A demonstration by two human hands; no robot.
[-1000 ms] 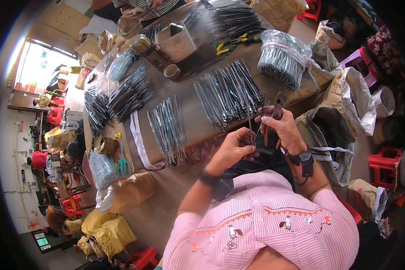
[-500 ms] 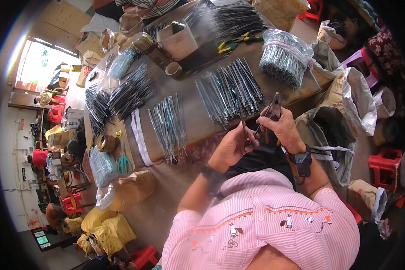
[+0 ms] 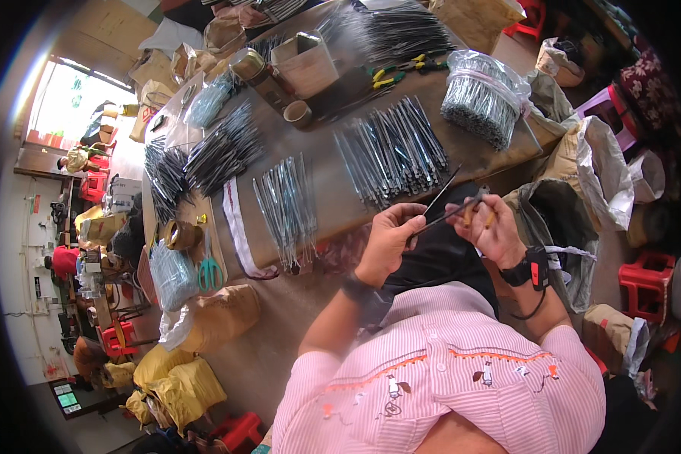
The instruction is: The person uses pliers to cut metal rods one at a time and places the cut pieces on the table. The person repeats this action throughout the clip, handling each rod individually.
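1. Brown and crowded, the worktable [image 3: 333,189] runs across my view, covered in rows of thin grey metal rods.
2. At the far right a clear plastic bag [image 3: 484,94] holds a dense bundle of rods standing on end; a small cardboard box [image 3: 306,64] sits mid-table near a round tin [image 3: 251,66] and a tape roll [image 3: 298,113].
3. A flat row of rods [image 3: 393,155] lies just beyond my hands, and a second row [image 3: 286,204] reaches the near table edge.
4. Green-handled scissors [image 3: 209,270] lie at the left end beside a bagged rod bundle [image 3: 170,272].
5. Sacks and open bags [image 3: 605,174] crowd my right side; the only free room is the gap over my lap between the table edge and my chest.
6. My left hand [image 3: 390,238] pinches a thin dark rod [image 3: 440,197] between thumb and fingertips; the rod's long axis rises up and to the right.
7. My right hand [image 3: 495,227] is closed around a small tool with yellowish handles [image 3: 480,216], which meets the rod near its lower part.
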